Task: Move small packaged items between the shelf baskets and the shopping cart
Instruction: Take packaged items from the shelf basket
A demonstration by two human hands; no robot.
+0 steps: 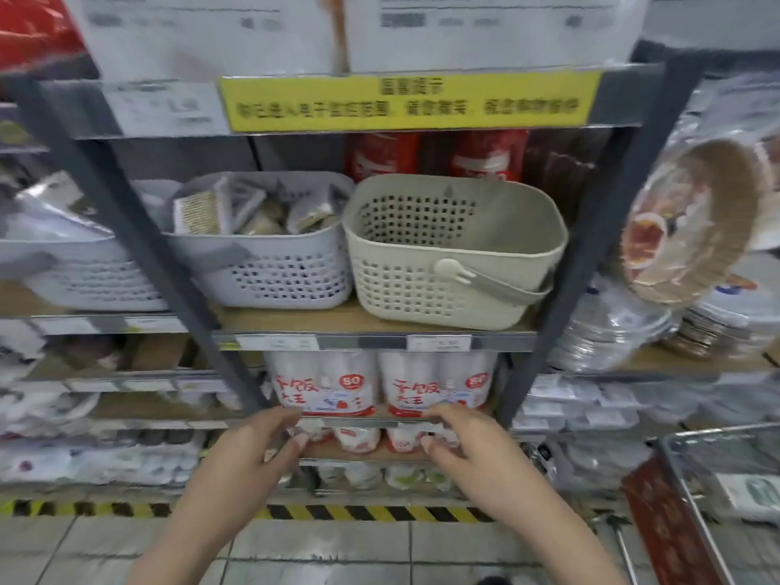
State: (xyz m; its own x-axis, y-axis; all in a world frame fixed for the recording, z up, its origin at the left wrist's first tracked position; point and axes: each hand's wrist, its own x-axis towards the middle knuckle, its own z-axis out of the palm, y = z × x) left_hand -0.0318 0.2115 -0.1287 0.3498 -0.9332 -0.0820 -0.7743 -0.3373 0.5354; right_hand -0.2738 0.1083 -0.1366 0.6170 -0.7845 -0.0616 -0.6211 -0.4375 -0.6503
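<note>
Left grip: my left hand (pixel 249 453) is held out in front of the lower shelves, fingers loosely bent, released — nothing in it.
Right grip: my right hand (pixel 468 449) mirrors it a little apart, fingers relaxed and curved, also released and holding nothing.
Grey basket: the grey basket (pixel 270 268) stands on the wooden shelf (pixel 295 320), filled with small packaged items (pixel 253 213).
Beige basket: the beige basket (pixel 456 251) stands just beside it on the right on that shelf, its handle folded down at the front — no items show inside.
Shopping cart: the wire cart (pixel 726 500) is at the lower right, near my right arm, with a red package (pixel 662 517) and a white one in it.
Below the baskets: white cup packs (pixel 325 386) with red lettering stand on the next shelf down, just above my fingertips.
Above: a yellow sign (pixel 405 101) runs along the upper shelf edge; its text is blurred.
</note>
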